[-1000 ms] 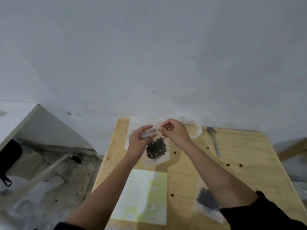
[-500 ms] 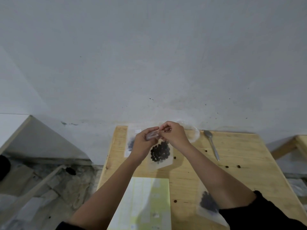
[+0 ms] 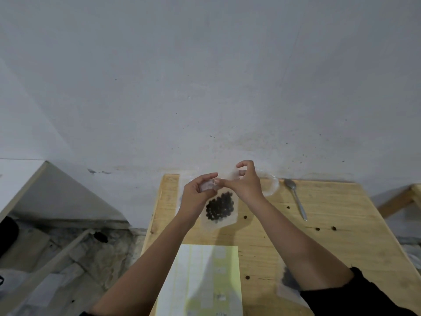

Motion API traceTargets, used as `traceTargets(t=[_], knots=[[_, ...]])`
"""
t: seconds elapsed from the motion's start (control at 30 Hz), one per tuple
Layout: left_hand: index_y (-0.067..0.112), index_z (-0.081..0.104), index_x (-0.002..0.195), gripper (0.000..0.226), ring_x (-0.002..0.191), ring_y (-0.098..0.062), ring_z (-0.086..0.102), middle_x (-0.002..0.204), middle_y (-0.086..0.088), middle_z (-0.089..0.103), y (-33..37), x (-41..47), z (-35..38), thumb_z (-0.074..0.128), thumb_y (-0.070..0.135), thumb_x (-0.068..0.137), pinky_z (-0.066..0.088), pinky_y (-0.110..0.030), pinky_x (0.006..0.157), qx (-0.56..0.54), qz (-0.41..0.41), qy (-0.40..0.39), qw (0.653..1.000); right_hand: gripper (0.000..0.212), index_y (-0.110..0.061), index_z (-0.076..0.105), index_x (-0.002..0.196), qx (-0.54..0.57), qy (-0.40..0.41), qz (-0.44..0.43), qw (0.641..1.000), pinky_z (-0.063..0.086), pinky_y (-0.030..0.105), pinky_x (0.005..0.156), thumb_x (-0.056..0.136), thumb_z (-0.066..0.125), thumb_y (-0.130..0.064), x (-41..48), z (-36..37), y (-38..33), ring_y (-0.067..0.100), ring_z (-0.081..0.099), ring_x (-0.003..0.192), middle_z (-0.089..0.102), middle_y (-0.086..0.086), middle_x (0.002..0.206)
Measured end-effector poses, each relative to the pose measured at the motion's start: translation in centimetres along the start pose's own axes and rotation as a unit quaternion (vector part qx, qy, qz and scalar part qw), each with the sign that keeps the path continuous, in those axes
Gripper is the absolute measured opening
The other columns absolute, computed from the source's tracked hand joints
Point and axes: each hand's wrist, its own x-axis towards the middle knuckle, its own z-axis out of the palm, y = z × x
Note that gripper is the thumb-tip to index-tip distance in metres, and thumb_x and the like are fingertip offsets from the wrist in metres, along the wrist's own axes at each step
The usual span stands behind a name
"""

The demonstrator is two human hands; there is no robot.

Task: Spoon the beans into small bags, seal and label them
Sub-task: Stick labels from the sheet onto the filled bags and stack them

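Bare left hand (image 3: 197, 193) and right hand (image 3: 247, 184), forearms uncovered up to the elbows. Black sleeve (image 3: 364, 295) of plain matte fabric, pushed up on the right arm. Sliver of dark cuff (image 3: 85, 314) on the left arm.

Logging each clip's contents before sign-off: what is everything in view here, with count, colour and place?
bag of beans: one, clear with dark beans, held over the table's far middle
second bag of beans: one, clear with dark beans, on the table, partly hidden by the right forearm
label sheet: one, yellow and white, table's near edge
spoon: one, silver, far right of table
clear plastic item: one, transparent, behind the right hand, kind unclear
loose beans: at least five, dark, scattered on table
table: one, light wood, against a grey wall
left hand: pinches the held bag's top
right hand: pinches the same top
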Motion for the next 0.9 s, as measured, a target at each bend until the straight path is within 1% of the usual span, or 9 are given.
traceTargets(t=[0.1,0.17,0.3,0.4,0.53,0.67,0.77,0.83,0.9], knots=[[0.014,0.068,0.108,0.032,0.09,-0.015,0.068,0.091,-0.002,0.073,0.4,0.2,-0.1,0.061,-0.006,0.082,0.053,-0.029,0.088,-0.008,0.004,-0.007,1.0,0.065,-0.023,0.041,0.109,0.058,-0.033,0.009,0.998,0.046,0.031,0.085,0.063,0.086,-0.026,-0.3,-0.1,0.3,0.019,0.059,0.095,0.062,-0.001,0.084],[0.011,0.068,0.107,0.024,0.085,-0.016,0.069,0.085,-0.003,0.074,0.4,0.4,-0.3,0.061,0.001,0.086,0.054,-0.027,0.085,-0.022,0.008,0.001,1.0,0.057,-0.022,0.044,0.108,0.077,-0.033,0.003,0.996,0.047,0.028,0.081,0.067,0.084,-0.021,-0.3,0.0,0.4,0.017,0.064,0.089,0.067,0.003,0.082],[0.008,0.07,0.102,0.017,0.084,-0.021,0.07,0.088,-0.014,0.073,0.5,0.7,-0.2,0.066,0.009,0.085,0.054,-0.023,0.081,-0.037,0.015,0.034,0.999,0.047,-0.021,0.046,0.106,0.085,-0.035,-0.012,0.996,0.051,0.028,0.078,0.073,0.079,-0.015,-0.1,0.3,0.2,0.016,0.065,0.076,0.065,0.002,0.075],[0.005,0.07,0.098,0.014,0.07,-0.011,0.07,0.073,-0.005,0.073,0.6,0.9,-0.1,0.065,0.004,0.085,0.051,-0.014,0.067,-0.041,0.019,0.051,0.998,0.044,-0.026,0.045,0.103,0.062,-0.031,-0.025,0.997,0.053,0.035,0.079,0.074,0.076,-0.014,0.1,0.8,0.3,0.022,0.065,0.077,0.064,0.009,0.079],[0.008,0.069,0.101,0.017,0.063,-0.007,0.066,0.07,-0.011,0.064,0.3,1.5,-0.7,0.061,0.002,0.087,0.05,-0.013,0.065,-0.021,0.02,0.051,0.998,0.04,-0.025,0.045,0.103,0.063,-0.041,-0.027,0.997,0.052,0.033,0.075,0.078,0.071,-0.009,0.3,1.1,0.3,0.02,0.061,0.071,0.06,0.012,0.081],[0.008,0.069,0.105,0.021,0.069,-0.015,0.063,0.079,-0.017,0.064,0.3,2.4,-1.7,0.059,0.0,0.088,0.052,-0.015,0.066,-0.024,0.015,0.059,0.998,0.048,-0.028,0.043,0.11,0.108,-0.071,-0.016,0.991,0.053,0.023,0.067,0.079,0.066,-0.001,0.3,1.8,0.6,0.02,0.062,0.079,0.061,0.011,0.103],[0.008,0.067,0.109,0.022,0.085,-0.022,0.068,0.098,-0.017,0.07,0.2,3.3,-2.7,0.057,0.002,0.09,0.054,-0.02,0.072,-0.041,0.01,0.078,0.996,0.051,-0.029,0.041,0.115,0.052,-0.092,-0.034,0.994,0.055,0.034,0.08,0.079,0.07,-0.007,0.2,2.5,1.6,0.019,0.061,0.09,0.055,0.0,0.107],[0.014,0.064,0.111,0.024,0.098,-0.027,0.066,0.109,-0.018,0.066,0.0,4.1,-3.6,0.057,0.004,0.09,0.055,-0.026,0.08,-0.036,-0.003,0.065,0.997,0.044,-0.025,0.045,0.11,0.029,-0.099,-0.029,0.994,0.054,0.039,0.084,0.079,0.072,-0.009,0.3,3.2,2.3,0.02,0.06,0.091,0.052,-0.003,0.105],[0.021,0.06,0.116,0.032,0.106,-0.026,0.061,0.12,-0.013,0.058,-0.7,4.8,-4.3,0.058,0.004,0.089,0.055,-0.031,0.084,-0.015,-0.018,0.033,0.999,0.037,-0.022,0.05,0.103,0.033,-0.092,-0.016,0.995,0.055,0.041,0.085,0.078,0.073,-0.009,0.8,3.9,2.9,0.02,0.06,0.088,0.052,-0.007,0.101]])
